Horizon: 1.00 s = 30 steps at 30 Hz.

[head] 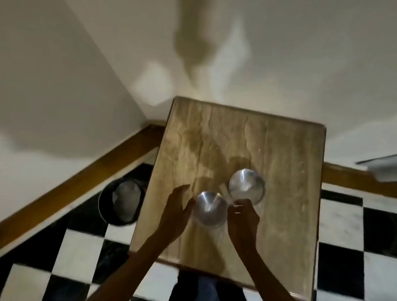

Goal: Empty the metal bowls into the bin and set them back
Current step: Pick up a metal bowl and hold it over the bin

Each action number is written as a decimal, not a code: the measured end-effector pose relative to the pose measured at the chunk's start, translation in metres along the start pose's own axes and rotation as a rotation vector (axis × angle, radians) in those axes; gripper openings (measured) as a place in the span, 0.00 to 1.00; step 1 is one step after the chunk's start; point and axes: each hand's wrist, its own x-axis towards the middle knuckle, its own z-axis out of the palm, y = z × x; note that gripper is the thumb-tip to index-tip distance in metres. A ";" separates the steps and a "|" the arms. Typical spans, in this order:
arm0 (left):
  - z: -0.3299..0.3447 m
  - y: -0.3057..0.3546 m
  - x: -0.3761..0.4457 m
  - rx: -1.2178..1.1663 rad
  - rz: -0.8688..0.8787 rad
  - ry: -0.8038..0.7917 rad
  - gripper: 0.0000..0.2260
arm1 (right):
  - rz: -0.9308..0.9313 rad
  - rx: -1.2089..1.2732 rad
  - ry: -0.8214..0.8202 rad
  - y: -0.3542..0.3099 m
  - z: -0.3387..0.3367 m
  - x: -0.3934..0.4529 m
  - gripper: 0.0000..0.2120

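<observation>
Two metal bowls stand on a small wooden table (272, 204). The nearer bowl (210, 207) lies between my two hands. The farther bowl (247, 184) sits just behind it to the right. My left hand (175, 208) is beside the near bowl's left side, fingers spread, thumb close to the rim. My right hand (243, 216) is at the near bowl's right rim with fingers curled; blur hides whether it grips the rim. A black bin (122, 202) stands on the floor left of the table, with pale contents inside.
The table stands against a pale wall in a corner with a brown wooden skirting board (69, 187). The floor (350, 271) is black-and-white checkered tile. A white ledge (392, 167) juts in at the right edge. My legs show below the table's front edge.
</observation>
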 end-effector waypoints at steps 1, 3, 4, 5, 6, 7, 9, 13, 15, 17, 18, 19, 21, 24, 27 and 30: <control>0.010 -0.014 0.004 -0.068 -0.067 0.032 0.22 | 0.003 -0.024 0.031 0.017 0.009 0.003 0.06; 0.026 -0.030 0.007 -0.188 -0.164 0.057 0.20 | 0.037 -0.104 0.095 0.037 0.023 0.003 0.07; 0.030 -0.033 0.006 -0.234 -0.192 0.066 0.18 | 0.054 -0.117 0.090 0.041 0.029 0.003 0.08; 0.038 -0.041 0.004 -0.285 -0.198 0.081 0.16 | 0.053 -0.114 0.084 0.048 0.034 0.002 0.08; 0.044 -0.048 -0.001 -0.333 -0.211 0.084 0.15 | 0.045 -0.134 0.063 0.055 0.040 0.001 0.08; 0.048 -0.052 -0.002 -0.390 -0.207 0.103 0.13 | 0.033 -0.163 0.052 0.059 0.044 0.004 0.07; 0.053 -0.055 0.002 -0.471 -0.197 0.143 0.09 | 0.007 -0.219 0.037 0.063 0.049 0.010 0.08; 0.052 -0.063 0.010 -0.601 -0.275 0.160 0.07 | -0.041 -0.271 0.031 0.063 0.046 0.013 0.12; 0.047 -0.068 0.010 -0.768 -0.444 0.151 0.07 | -0.073 -0.300 0.005 0.060 0.042 0.009 0.11; 0.039 -0.072 0.006 -0.942 -0.629 0.097 0.10 | -0.150 -0.308 -0.032 0.051 0.043 0.001 0.08; 0.035 -0.076 0.003 -1.038 -0.687 0.046 0.15 | -0.190 -0.312 -0.060 0.046 0.045 -0.004 0.08; 0.029 -0.081 0.000 -1.166 -0.714 -0.008 0.19 | -0.222 -0.318 -0.094 0.039 0.048 -0.009 0.08; 0.013 -0.099 -0.007 -1.439 -0.701 -0.114 0.24 | -0.251 -0.315 -0.161 0.023 0.061 -0.021 0.09; -0.017 -0.127 -0.017 -1.743 -0.696 -0.289 0.36 | -0.257 -0.259 -0.241 0.000 0.092 -0.038 0.11; -0.053 -0.153 -0.025 -1.890 -0.545 -0.326 0.43 | -0.307 -0.210 -0.321 -0.017 0.136 -0.057 0.11; -0.089 -0.187 -0.025 -1.922 -0.419 -0.350 0.43 | -0.378 -0.224 -0.380 -0.029 0.178 -0.071 0.12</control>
